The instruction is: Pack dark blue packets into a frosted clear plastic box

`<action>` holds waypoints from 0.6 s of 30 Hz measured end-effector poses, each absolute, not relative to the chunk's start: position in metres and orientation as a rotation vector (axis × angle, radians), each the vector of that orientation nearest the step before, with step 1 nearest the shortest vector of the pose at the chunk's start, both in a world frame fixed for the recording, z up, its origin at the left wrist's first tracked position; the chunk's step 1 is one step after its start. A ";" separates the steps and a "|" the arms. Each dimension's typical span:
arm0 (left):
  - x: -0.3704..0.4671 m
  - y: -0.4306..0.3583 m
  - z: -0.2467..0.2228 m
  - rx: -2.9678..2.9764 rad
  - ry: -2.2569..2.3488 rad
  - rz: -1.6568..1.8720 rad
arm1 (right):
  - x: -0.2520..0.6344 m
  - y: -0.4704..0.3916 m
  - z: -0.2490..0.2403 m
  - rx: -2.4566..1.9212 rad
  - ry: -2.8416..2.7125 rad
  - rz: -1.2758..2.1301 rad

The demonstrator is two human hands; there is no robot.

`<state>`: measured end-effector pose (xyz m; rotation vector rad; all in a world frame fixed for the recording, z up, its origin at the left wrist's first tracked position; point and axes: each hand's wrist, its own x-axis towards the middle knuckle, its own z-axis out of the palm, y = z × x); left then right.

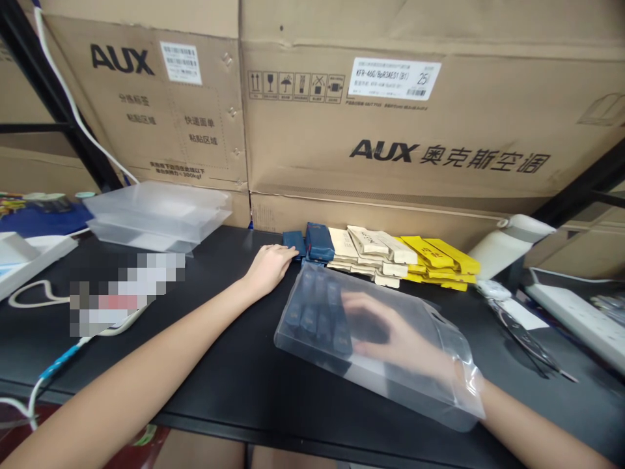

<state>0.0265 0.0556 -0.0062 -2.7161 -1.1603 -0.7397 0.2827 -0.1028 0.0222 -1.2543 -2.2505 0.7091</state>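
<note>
Probably storeroom corner, view tight: large AUX cartons (312,143) behind black table (234,371), dark frame posts (581,181).

Close head view, forward and down over black table (234,378)

My left grip (267,270) is a bare, slim-fingered hand; behind it a narrow wrist (247,288) leads into a smooth, bare left forearm (166,355). My right grip (390,335), seen hazily, is bare too, with an equally bare right forearm (527,418) behind it.
</note>
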 end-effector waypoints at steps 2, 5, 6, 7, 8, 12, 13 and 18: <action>0.026 0.055 -0.005 -2.708 -1.140 -0.753 | 0.283 -0.103 0.022 -1.241 -2.236 0.713; 0.026 0.055 -0.004 -2.689 -1.115 -0.779 | 0.282 -0.102 0.022 -1.224 -2.218 0.717; 0.025 0.055 -0.004 -2.681 -1.109 -0.787 | 0.282 -0.102 0.022 -1.223 -2.215 0.720; 0.025 0.055 -0.004 -2.674 -1.106 -0.794 | 0.282 -0.102 0.022 -1.222 -2.212 0.723; 0.025 0.055 -0.005 -2.669 -1.104 -0.798 | 0.282 -0.102 0.022 -1.221 -2.210 0.725; 0.023 0.056 -0.006 -2.640 -1.100 -0.821 | 0.282 -0.103 0.022 -1.219 -2.205 0.736; 0.023 0.056 -0.006 -2.616 -1.108 -0.844 | 0.283 -0.103 0.022 -1.219 -2.203 0.738; 0.020 0.050 0.002 -2.405 -1.124 -1.140 | 0.285 -0.103 0.019 -1.218 -2.197 0.742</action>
